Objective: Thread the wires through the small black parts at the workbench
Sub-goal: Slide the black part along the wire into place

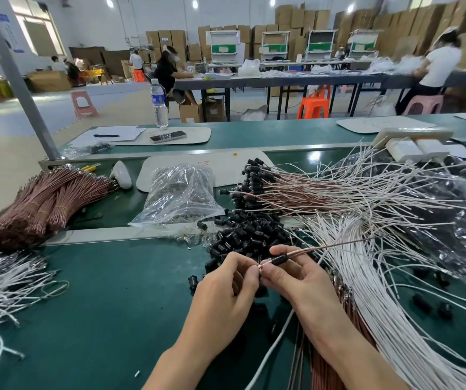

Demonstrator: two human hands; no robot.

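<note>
Over the green bench, my right hand (290,273) pinches a small black part (279,259) with a brown and a white wire (338,244) running through it, out to the right. My left hand (230,280) pinches the metal ends of those wires at the fingertips, touching my right hand. Just behind the hands lies a heap of loose black parts (247,235). A pile of wires with black parts on them (257,178) lies further back.
Loose white wires (395,277) fan across the right side. Bundled brown wires (43,204) lie at left, more white wires (4,285) at the near left. A clear plastic bag (181,192) sits in the middle. A water bottle (159,104) stands further back. People work at distant tables.
</note>
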